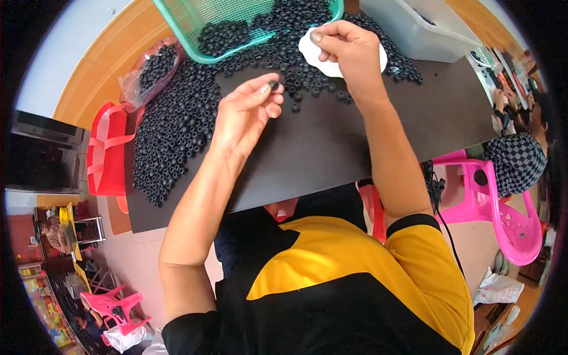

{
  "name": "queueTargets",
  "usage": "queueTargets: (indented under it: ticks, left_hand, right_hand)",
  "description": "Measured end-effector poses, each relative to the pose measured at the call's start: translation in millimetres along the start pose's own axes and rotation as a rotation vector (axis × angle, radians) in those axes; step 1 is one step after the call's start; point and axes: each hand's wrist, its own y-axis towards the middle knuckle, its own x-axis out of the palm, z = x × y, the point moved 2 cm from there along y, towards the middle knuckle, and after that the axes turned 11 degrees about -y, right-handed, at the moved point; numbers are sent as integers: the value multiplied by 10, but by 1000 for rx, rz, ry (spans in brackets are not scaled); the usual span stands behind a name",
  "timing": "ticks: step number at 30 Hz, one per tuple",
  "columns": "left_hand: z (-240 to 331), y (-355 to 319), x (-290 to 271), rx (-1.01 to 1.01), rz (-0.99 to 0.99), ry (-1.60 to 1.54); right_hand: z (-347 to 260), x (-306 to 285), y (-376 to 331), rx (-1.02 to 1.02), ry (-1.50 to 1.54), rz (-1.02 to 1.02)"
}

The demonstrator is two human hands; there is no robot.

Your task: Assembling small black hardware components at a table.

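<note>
Between the thumb and fingertips of my left hand [245, 112] is a small black ring-shaped part [273, 86], raised over the front half of the dark table. My right hand [359, 59] is over a white round dish with a wavy edge [310, 54]. Its thumb and index finger are pinched together, and what they hold, if anything, is too small to make out. A wide heap of the same small black parts [177, 118] spreads over the left and back of the table. A few lie loose near the dish.
At the back stands a green mesh basket [204, 59] holding more black parts, beside a grey plastic bin [426, 35]. A bag of parts [157, 71] and a red bag [109, 151] are at the left. A pink chair [515, 228] and another person [520, 157] are at the right.
</note>
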Motion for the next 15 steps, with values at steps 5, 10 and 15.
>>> queueTargets:
  ticks: [5, 10, 15]
  left_hand:
    - [-9, -144, -358, -60, -31, -233]
    - [-35, -196, -435, -23, 19, -359]
    - [-41, -206, -397, -50, -31, -354]
  right_hand:
    - [-88, 233, -146, -164, -159, -371]
    - [-189, 463, -360, -381, -286, -564]
    - [-160, 570, -440, -436, -376, -507]
